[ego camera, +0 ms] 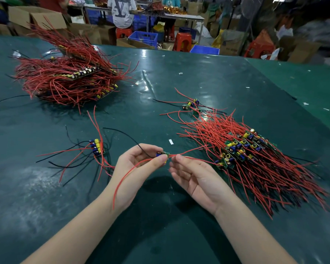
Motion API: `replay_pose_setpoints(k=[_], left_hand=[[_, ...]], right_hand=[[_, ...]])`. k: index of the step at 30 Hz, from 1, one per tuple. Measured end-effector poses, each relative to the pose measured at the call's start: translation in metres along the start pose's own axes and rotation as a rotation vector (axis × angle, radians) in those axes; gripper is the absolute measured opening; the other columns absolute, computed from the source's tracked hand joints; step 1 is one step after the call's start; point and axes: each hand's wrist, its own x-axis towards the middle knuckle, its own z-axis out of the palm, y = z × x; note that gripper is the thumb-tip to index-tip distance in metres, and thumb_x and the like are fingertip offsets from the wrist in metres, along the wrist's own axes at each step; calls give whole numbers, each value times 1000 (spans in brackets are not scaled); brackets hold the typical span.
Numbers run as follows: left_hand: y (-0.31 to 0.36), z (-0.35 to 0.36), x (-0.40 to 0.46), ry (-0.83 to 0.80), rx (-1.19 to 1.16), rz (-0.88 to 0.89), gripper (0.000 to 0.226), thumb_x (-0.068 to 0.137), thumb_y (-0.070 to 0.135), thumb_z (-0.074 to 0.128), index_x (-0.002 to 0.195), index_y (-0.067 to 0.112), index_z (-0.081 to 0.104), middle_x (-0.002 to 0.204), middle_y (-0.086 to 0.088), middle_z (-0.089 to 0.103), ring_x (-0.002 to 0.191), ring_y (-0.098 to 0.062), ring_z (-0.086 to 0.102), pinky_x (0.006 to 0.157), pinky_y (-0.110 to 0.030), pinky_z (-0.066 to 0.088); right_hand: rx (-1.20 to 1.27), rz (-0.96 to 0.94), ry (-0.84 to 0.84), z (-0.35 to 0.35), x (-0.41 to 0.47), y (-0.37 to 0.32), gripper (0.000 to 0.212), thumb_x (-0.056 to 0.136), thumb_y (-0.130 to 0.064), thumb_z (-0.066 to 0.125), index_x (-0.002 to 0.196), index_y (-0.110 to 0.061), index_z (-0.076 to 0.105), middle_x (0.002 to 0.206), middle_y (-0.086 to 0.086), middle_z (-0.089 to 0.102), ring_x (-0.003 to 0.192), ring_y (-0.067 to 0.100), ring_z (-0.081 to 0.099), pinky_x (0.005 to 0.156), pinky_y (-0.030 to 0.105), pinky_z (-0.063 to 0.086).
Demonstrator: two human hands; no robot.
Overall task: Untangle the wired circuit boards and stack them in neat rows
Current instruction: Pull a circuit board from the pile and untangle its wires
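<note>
Pinching one small circuit board (163, 155) between thumb and fingers, my left hand (136, 164) has it lifted just clear of the table (160, 77), while my right hand (195, 177) lies open beside it, fingertips touching the red lead (191, 151) that runs out of the board. I cannot tell whether that lead is free or snagged. It heads right of the grip into the loose heap (255, 159), so a sharp pull could drag neighbouring boards along or strain a solder joint. Left of the grip sits the small started stack (97, 148), its black and red wires splayed; setting this board down carelessly could snarl them. Farther off, beyond and left, the big finished pile (69, 79) looks safe from my reach.
</note>
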Motion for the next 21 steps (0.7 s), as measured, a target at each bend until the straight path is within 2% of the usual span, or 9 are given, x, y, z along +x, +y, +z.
replay_pose_setpoints(k=[3,7,14,18,21], left_hand=[[0,1,-1,1,38,11,20,62,21,79,81,20,75,82,-5,72,80,-15,66,82,-23,55],[2,3,-3,2,125,71,17,64,19,79,80,18,74,78,-1,72,75,-9,66,74,-16,52],[3,3,-3,28,141,49,21,59,25,80,79,19,76,79,-6,74,73,-14,69,71,-18,53],[2,1,-4,31,144,36,26,57,28,81,81,21,77,80,-5,75,74,-14,71,70,-18,53],[1,0,-4,22,152,43,23,59,25,81,82,22,77,81,-4,75,75,-13,71,73,-18,54]], right_hand=[[-20,-6,28,-1,0,-1,8,69,-19,73,69,-12,77,75,8,73,65,14,71,56,20,55],[-51,9,56,-1,0,-2,8,66,-22,75,64,-14,76,73,7,72,63,15,71,55,20,54],[-193,-113,54,-5,0,-2,8,63,-19,76,66,-12,75,71,11,71,62,19,71,58,22,55],[-262,-138,55,-7,-1,-3,5,66,-15,76,65,-12,73,70,12,70,61,20,70,59,23,55],[-323,-158,51,-7,-2,-3,15,77,-7,73,63,-13,73,68,10,69,58,18,68,58,23,55]])
